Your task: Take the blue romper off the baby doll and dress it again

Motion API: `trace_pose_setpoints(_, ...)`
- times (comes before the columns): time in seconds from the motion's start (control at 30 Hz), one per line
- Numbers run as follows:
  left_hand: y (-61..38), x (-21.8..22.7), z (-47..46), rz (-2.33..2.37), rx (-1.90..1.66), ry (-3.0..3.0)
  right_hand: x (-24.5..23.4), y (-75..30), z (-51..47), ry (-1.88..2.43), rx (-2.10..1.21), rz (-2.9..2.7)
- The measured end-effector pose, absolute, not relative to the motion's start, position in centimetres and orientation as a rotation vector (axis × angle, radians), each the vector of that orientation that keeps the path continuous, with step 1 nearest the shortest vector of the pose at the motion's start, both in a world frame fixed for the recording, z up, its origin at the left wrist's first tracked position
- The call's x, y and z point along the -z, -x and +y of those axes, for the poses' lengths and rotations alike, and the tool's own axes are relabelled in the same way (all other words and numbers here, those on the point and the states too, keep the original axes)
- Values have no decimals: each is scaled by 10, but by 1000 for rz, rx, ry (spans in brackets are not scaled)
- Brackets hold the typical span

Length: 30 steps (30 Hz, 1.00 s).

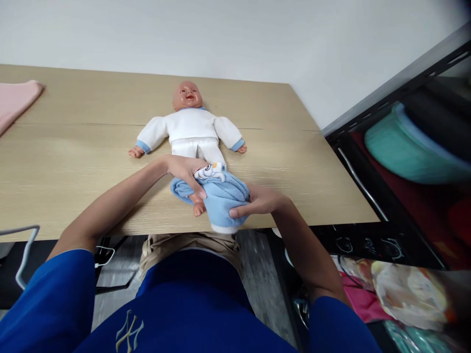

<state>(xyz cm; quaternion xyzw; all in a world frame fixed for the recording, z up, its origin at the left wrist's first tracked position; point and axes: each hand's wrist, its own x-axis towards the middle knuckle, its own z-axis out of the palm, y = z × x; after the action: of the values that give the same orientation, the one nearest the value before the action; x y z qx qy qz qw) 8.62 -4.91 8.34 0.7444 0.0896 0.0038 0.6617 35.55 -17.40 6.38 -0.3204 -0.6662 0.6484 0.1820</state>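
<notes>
A baby doll (194,125) in a white top with blue cuffs and white bottoms lies on its back, head away from me. Light-blue baby pants (225,198) with a white cartoon print are bunched round its lower legs. One bare doll foot (199,208) pokes out below the bunched cloth; the other is hidden inside the blue fabric. My left hand (187,171) grips the pants near the print, its thumb over the cloth. On the other side, my right hand (257,200) pinches the pant leg, whose white end reaches the table's front edge.
The doll lies on a light wood table (287,162) against a white wall. Pink cloth (18,100) lies at the far left. To the right stands a black shelf rack (368,196) with a green basin (415,147). A white cable (25,255) hangs at the lower left.
</notes>
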Motion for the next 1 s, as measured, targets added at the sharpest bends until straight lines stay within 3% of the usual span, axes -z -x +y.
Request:
trace_pose_setpoints(0.1, -86, -81, -45, 157, 107, -1699, -53, -355, -183, 882, -1772, -1739)
trace_pose_setpoints(0.27, -87, -71, -42, 237, -46, -1707, -32, -348, -197, 985, -1658, -1363)
trace_pose_setpoints(0.5, -87, -67, -48, 392, -80, -1555, -38, -342, -206, 984, -1560, -1281)
trace_pose_setpoints(0.8, -106, -88, -81, 530, -84, -1855, -44, -322, -223, 1381, -919, -1304)
trace_pose_setpoints(1.0, -100, -88, -86, 405, -49, -1840, -40, -306, -252, 1405, -1082, -1235)
